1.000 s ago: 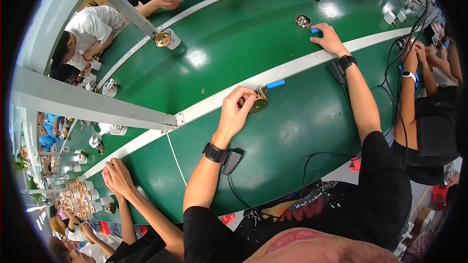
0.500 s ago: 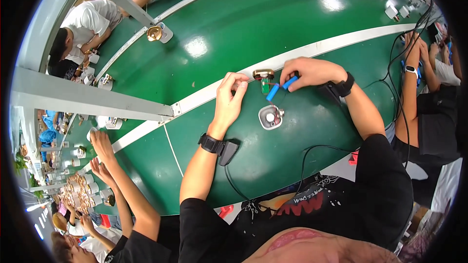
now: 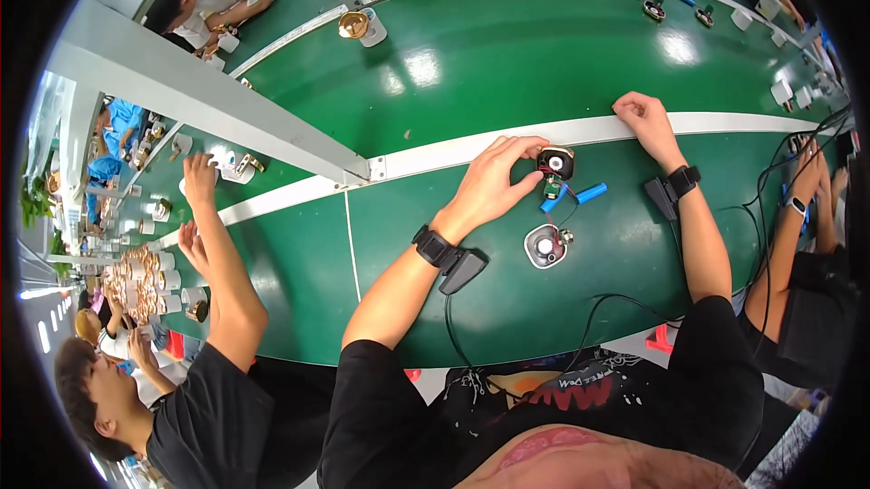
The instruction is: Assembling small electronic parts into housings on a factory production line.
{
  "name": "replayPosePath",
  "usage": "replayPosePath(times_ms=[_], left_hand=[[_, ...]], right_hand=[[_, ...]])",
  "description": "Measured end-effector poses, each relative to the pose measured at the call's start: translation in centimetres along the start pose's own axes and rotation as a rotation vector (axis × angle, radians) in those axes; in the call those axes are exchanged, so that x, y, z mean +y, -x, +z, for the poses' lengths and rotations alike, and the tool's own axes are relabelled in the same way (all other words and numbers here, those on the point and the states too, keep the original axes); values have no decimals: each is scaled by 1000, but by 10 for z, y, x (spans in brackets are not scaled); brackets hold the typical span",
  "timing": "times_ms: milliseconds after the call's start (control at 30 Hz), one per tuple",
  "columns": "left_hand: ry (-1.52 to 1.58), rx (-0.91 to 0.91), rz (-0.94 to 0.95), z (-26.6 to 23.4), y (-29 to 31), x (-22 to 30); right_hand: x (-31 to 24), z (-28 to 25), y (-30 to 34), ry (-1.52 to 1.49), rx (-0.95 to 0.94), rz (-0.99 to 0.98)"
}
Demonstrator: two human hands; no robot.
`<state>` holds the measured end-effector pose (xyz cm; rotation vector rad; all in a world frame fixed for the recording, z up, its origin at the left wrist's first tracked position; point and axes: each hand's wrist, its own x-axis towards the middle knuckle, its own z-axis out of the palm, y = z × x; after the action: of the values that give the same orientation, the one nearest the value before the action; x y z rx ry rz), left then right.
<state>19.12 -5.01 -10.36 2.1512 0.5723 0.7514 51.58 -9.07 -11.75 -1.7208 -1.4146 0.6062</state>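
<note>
My left hand has its thumb and fingertips around the edge of a black-faced speaker part with a silver centre. A small green circuit board shows below the part. Two blue cylindrical batteries lie beside the board, with thin wires around them. Nearer to me sits a squarish white-rimmed housing with a round white centre and a small metal piece at its side. My right hand hovers by the white strip, apart from these parts, fingers curled; whatever they may hold is hidden.
A white strip divides the green table. A grey metal post rises at left. Black cables run from both wrist bands. Co-workers' arms reach in at left and right. A white cup with a gold part stands beyond the strip.
My right hand has moved off the blue batteries to the right. My left hand has gone right onto the speaker part, whose black face now shows. The view has shifted.
</note>
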Motion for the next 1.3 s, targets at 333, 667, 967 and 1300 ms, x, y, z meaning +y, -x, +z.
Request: replayPosePath(times_ms=[333, 667, 967, 1300], left_hand=[[-21, 13, -31, 1, -1, -1], [-27, 35, -34, 1, 0, -3], [-45, 42, -13, 2, 2, -4], [-19, 14, -24, 2, 0, -5]], right_hand=[[3, 2, 0, -285, 187, 64], [-6, -2, 1, 337, 185, -476], [3, 0, -2, 188, 180, -169], [3, -2, -2, 215, 172, -117]])
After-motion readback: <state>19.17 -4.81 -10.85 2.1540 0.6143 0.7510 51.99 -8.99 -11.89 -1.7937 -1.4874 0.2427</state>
